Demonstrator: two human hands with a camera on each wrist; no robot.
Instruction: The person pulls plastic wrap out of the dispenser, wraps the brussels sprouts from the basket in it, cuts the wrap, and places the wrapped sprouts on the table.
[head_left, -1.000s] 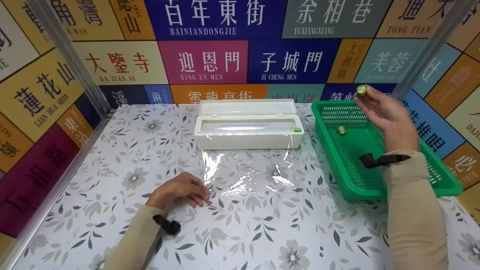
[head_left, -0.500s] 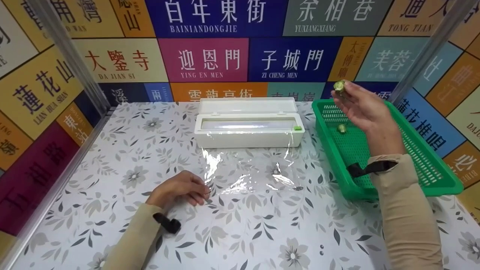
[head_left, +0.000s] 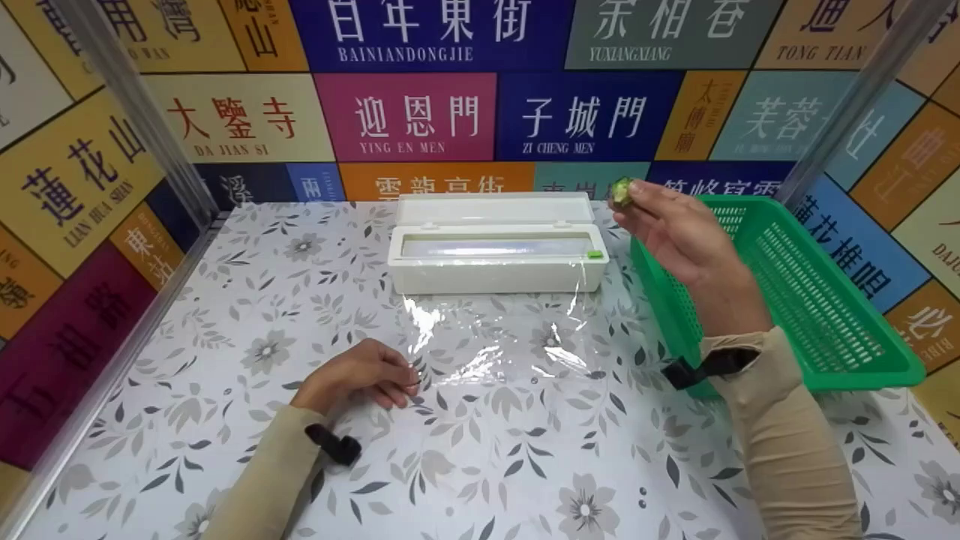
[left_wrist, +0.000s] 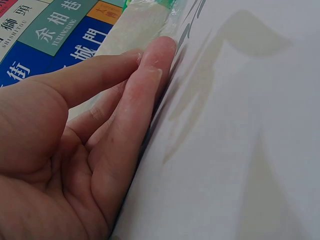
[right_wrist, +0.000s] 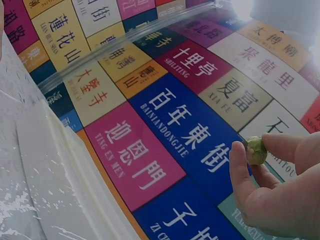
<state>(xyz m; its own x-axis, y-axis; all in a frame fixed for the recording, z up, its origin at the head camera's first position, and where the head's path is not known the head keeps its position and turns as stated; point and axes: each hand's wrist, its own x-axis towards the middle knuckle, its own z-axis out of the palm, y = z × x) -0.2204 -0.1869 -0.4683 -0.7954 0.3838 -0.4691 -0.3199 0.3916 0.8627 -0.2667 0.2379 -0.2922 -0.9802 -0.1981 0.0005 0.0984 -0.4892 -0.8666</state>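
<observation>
My left hand (head_left: 364,375) rests low over the table and pinches the near left corner of the clear cling film (head_left: 487,352) between thumb and fingertips. That sheet runs out flat from the white cling film dispenser (head_left: 499,277), whose lid (head_left: 495,208) stands raised. My right hand (head_left: 686,236) is held up between the dispenser and the basket. It pinches a small green vegetable piece (head_left: 622,193), pale at one end, between thumb and fingertips. In the right wrist view the same piece (right_wrist: 257,151) looks round and leafy; its exact kind is unclear.
A green perforated basket (head_left: 847,300) stands on the right, partly behind my right forearm. A light green slide cutter (head_left: 595,255) sits on the dispenser's right end. Printed panels (head_left: 420,116) wall in the flower-patterned table (head_left: 450,465) at the back and sides.
My right hand has carried the green vegetable piece leftward from over the basket to near the dispenser's right end. A similar piece in the basket is now hidden. My left hand stays put.
</observation>
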